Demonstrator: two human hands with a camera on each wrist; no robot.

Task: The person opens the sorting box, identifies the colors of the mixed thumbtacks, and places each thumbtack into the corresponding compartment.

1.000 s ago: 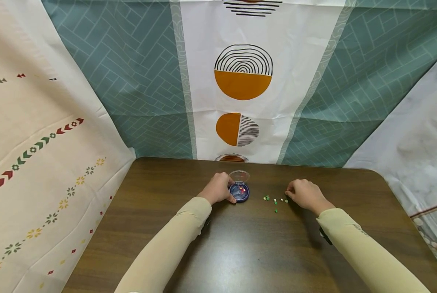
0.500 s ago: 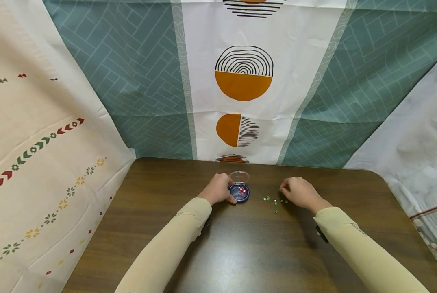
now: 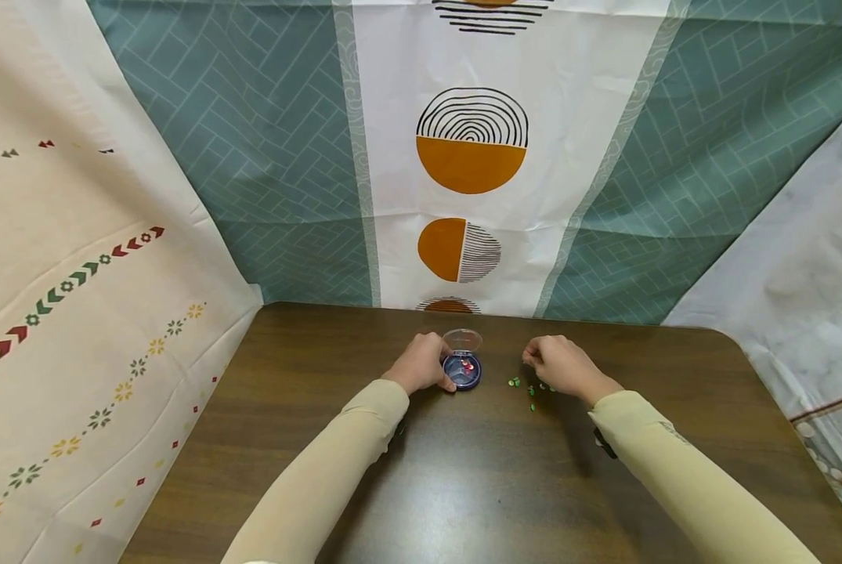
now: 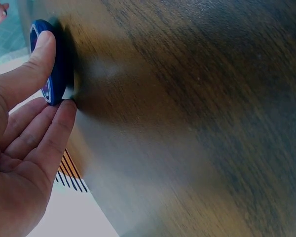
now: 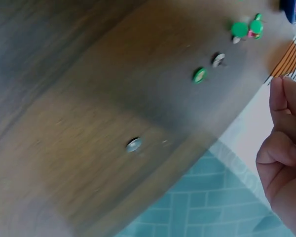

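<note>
My left hand (image 3: 424, 364) grips a round blue compartment case (image 3: 464, 388) by its left side, thumb in front and fingers behind. Its clear lid (image 3: 463, 338) stands raised at the back, and some red and white bits lie inside. In the left wrist view the thumb overlaps the case's blue wall (image 4: 65, 69). My right hand (image 3: 565, 364) is above the table to the case's right, thumb and fingertips pinched together. A tiny piece, mostly hidden, shows at the fingertips (image 5: 282, 81). Below lie several small stud-like pieces, including a green one (image 5: 200, 75) and a silvery one (image 5: 134, 144).
The brown wooden table (image 3: 456, 486) carries everything. More green pieces (image 3: 515, 382) lie between the case and my right hand. A patterned cloth (image 3: 463, 164) hangs along the far edge, and a cream cloth (image 3: 75, 313) hangs at the left.
My right hand has moved left toward the case and slightly away from me, fingertips still pinched. The left hand and case have stayed in place.
</note>
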